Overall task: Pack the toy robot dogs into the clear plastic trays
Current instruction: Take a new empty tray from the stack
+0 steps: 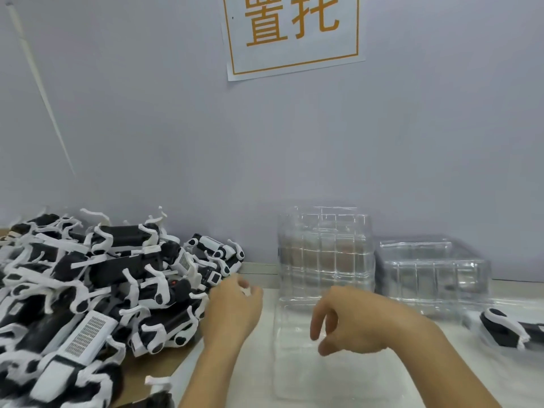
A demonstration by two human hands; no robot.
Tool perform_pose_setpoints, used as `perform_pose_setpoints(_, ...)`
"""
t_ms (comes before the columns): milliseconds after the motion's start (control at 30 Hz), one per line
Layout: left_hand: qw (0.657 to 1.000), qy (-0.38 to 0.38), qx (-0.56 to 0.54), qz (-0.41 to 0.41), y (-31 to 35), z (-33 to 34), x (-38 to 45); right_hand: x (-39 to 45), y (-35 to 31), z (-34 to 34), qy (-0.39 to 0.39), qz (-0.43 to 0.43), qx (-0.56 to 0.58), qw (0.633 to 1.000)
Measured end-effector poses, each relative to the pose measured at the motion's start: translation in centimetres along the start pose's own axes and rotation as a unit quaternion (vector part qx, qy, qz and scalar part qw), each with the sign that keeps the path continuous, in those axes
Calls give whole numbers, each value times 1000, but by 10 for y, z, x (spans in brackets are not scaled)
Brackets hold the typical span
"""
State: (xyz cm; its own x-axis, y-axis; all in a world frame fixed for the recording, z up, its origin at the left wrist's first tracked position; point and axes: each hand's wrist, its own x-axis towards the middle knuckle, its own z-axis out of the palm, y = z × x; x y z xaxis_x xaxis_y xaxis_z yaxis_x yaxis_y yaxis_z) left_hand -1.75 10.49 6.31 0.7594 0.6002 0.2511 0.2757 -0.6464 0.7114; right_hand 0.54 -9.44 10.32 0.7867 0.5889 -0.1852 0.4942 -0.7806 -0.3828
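A big pile of black-and-white toy robot dogs (97, 290) covers the left of the table. My left hand (232, 310) is at the pile's right edge, its fingers curled round a small white part of a dog (246, 290); motion blur hides the grip's details. My right hand (353, 322) hovers with loosely curled fingers and holds nothing. It is above a clear plastic tray (294, 369) lying flat in front of me. One more toy dog (506, 329) lies at the far right.
A tall stack of clear trays (323, 248) stands against the wall behind my right hand. A lower stack (432, 269) sits to its right. Brown cardboard (159, 363) lies under the pile. A paper sign (294, 33) hangs on the wall.
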Motion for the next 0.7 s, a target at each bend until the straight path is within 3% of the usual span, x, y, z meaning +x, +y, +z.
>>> perform_pose_setpoints(133, 973, 199, 48, 102, 15, -33, 0, -1, 5, -6, 19, -13, 33, 999)
perform_pose_setpoints(233, 943, 300, 122, 75, 11, -50, 2, -1, 7, -8, 30, -15, 43, 999)
perform_pose_setpoints(400, 973, 175, 142, -42, -20, -56, 12, -1, 10, -9, 25, -14, 42, 999)
perform_pose_setpoints(700, 966, 255, 13, 45, -36, -57, 26, -3, 19, -13, 32, -3, 56, 998)
